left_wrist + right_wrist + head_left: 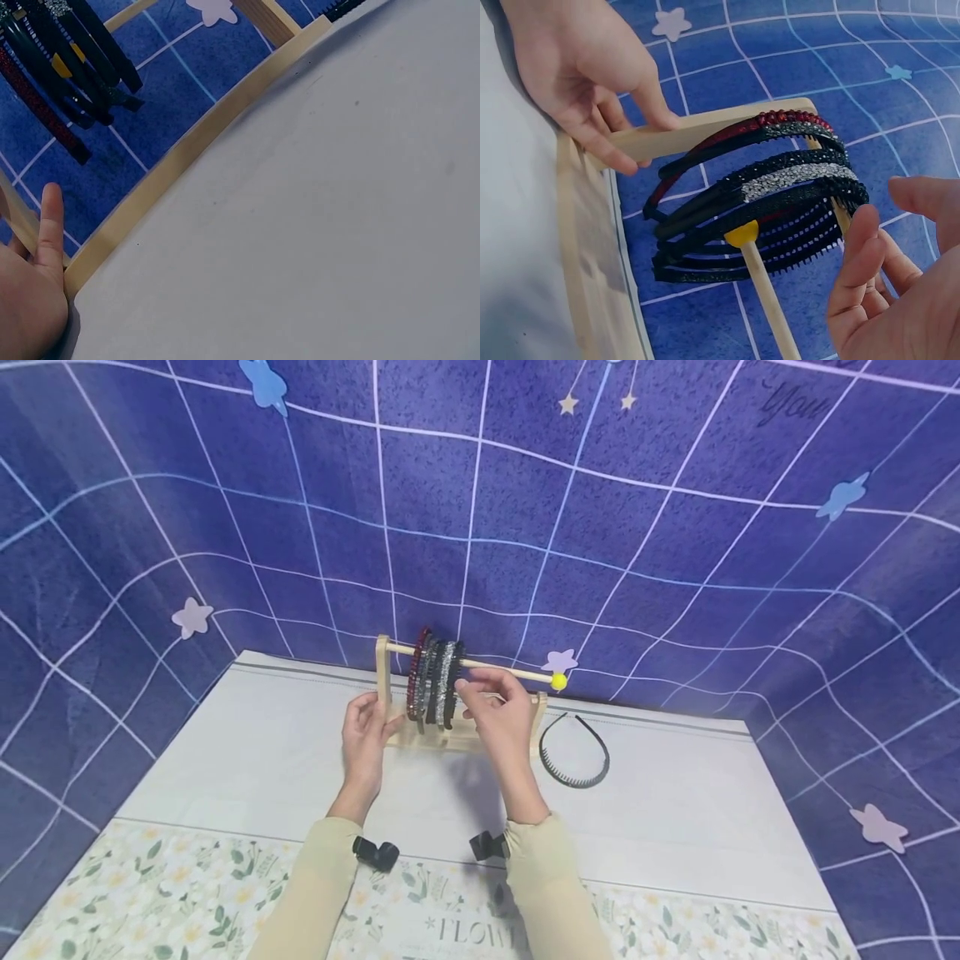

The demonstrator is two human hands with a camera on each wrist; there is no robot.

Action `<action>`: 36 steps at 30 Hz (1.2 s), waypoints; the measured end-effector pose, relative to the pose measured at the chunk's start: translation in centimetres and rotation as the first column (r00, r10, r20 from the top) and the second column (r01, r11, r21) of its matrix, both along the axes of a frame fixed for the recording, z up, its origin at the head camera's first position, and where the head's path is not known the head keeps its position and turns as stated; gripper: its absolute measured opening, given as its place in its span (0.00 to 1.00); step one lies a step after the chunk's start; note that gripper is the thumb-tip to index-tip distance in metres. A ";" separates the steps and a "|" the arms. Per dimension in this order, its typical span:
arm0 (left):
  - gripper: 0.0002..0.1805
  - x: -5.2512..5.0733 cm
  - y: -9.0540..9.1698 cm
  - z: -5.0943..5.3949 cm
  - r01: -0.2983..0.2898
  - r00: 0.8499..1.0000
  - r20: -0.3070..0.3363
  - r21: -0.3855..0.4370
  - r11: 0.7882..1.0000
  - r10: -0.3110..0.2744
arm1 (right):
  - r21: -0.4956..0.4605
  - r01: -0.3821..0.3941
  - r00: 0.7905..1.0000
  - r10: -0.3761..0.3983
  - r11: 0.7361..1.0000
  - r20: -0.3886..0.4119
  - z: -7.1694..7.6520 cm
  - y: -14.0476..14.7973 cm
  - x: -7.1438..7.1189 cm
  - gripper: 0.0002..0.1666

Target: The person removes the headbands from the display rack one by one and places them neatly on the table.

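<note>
While the person's left hand [363, 743] pinches the left post of a pale wooden stand [383, 668] between thumb and fingers, a row of glittering, toothed headbands [446, 685] hangs on its round wooden rod [517, 672]. The leftmost is dark red with beads; next come grey and black ones, then one with silver sparkle, and a plain-looking black one at the right. The person's right hand [504, 718] is just beside this black one, its fingers bent and its thumb apart, with nothing between them; whether it touches the band, I cannot tell.

On the deep blue curtain [675, 635], at the far right, the dark word "You" is readable. On the near flowered cloth [187, 893] stands "FLOW", cut off by a sleeve.

The rod runs from left to right, and its yellow ball [558, 682] points to the right. The headbands stand across it, with their ends downward. Right of the stand lies a black toothed plastic-looking headband [577, 784], its open ends toward the far side.
</note>
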State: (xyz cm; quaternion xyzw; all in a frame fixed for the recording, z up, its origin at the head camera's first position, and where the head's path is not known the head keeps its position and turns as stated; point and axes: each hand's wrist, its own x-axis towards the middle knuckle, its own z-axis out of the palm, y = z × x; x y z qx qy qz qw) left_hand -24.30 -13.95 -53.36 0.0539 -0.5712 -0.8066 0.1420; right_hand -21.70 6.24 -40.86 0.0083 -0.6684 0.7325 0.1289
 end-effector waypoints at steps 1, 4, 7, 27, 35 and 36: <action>0.14 0.0 0.0 0.0 -0.002 1.000 0.001 0.000 1.000 0.002 | -0.003 -0.004 1.000 0.004 1.000 0.000 -0.1 -0.1 -0.1 0.16; 0.13 0.1 0.0 -0.1 -0.008 1.000 -0.001 0.009 1.000 0.008 | -0.010 -0.006 1.000 0.006 1.000 0.005 -0.2 -0.3 -0.2 0.15; 0.13 0.1 0.0 -0.1 -0.012 1.000 -0.003 0.009 1.000 0.012 | 0.000 -0.004 1.000 0.004 1.000 0.016 -0.4 -0.6 -0.2 0.15; 0.17 0.2 0.0 -0.1 0.013 1.000 0.021 -0.042 0.999 -0.012 | 0.078 -0.033 0.998 0.030 0.996 0.049 -0.7 -1.4 0.0 0.13; 0.18 0.1 0.0 -0.2 0.008 1.000 0.008 -0.049 0.999 -0.008 | 0.058 -0.033 0.999 0.031 0.998 0.040 -0.5 -0.8 -0.1 0.12; 0.18 0.1 0.0 -0.2 0.008 1.000 0.008 -0.050 0.999 -0.008 | 0.059 -0.033 0.999 0.031 0.998 0.041 -0.5 -0.8 -0.1 0.12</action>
